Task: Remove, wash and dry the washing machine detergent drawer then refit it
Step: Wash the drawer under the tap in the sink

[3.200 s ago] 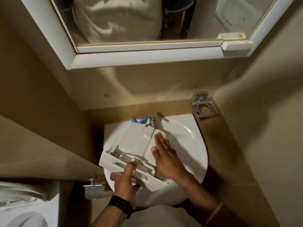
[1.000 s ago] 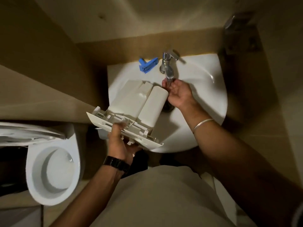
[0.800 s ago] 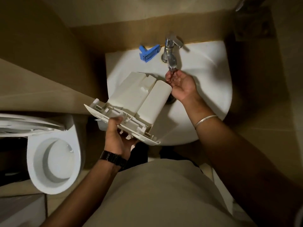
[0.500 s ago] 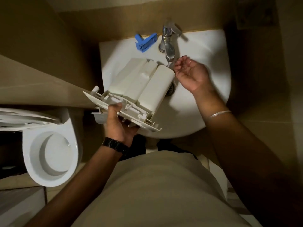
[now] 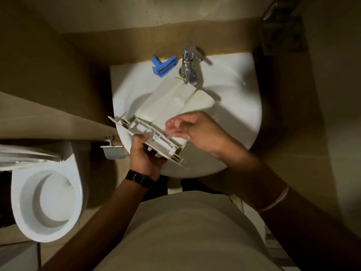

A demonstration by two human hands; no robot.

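Note:
The white detergent drawer (image 5: 172, 102) lies upside down over the white sink (image 5: 238, 106), its far end under the chrome tap (image 5: 188, 69). My left hand (image 5: 145, 153) grips its front panel at the near edge of the basin. My right hand (image 5: 192, 128), wet and with loosely cupped fingers, is over the near right part of the drawer's underside; whether it touches is not clear. A blue insert piece (image 5: 163, 66) lies on the sink's back ledge left of the tap.
A toilet (image 5: 46, 204) with its lid raised stands at the lower left. A metal paper holder (image 5: 113, 149) hangs on the wall beside the sink. A metal holder (image 5: 281, 34) is fixed on the wall at the upper right. Walls close in on both sides.
My right hand left the stream under the tap and came back down over the drawer near its front panel. The drawer's far end moved up under the tap. My left hand kept its grip.

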